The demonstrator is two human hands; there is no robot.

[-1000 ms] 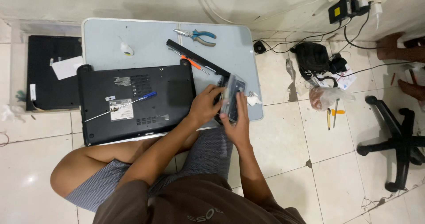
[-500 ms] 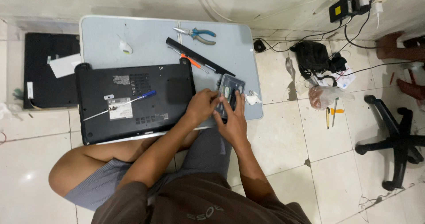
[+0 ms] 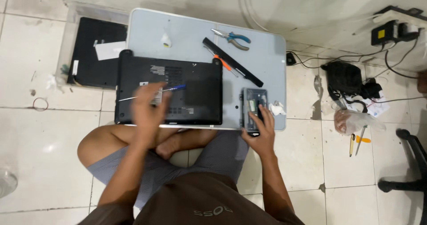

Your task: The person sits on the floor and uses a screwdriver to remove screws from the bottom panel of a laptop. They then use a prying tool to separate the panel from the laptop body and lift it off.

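A black laptop (image 3: 195,91) lies bottom-up on a low pale blue table (image 3: 262,60). My left hand (image 3: 149,111), blurred by motion, hovers over the laptop's left half, close to a blue-handled screwdriver (image 3: 171,88) lying on it; its fingers look apart and hold nothing. My right hand (image 3: 261,129) rests on a flat rectangular drive unit (image 3: 253,102) that lies on the table right of the laptop, fingers spread across its near end.
A long black battery bar (image 3: 231,61), an orange-handled tool (image 3: 224,64), blue-handled pliers (image 3: 231,38) and a small white bottle (image 3: 165,40) lie on the table. A second black laptop (image 3: 95,56) sits on the floor at left. Cables, a black bag (image 3: 344,80) and chair base (image 3: 407,162) are at right.
Both hands held the drive unit above the table's edge; now it lies on the table under my right hand. My left hand has let go and swung left over the laptop.
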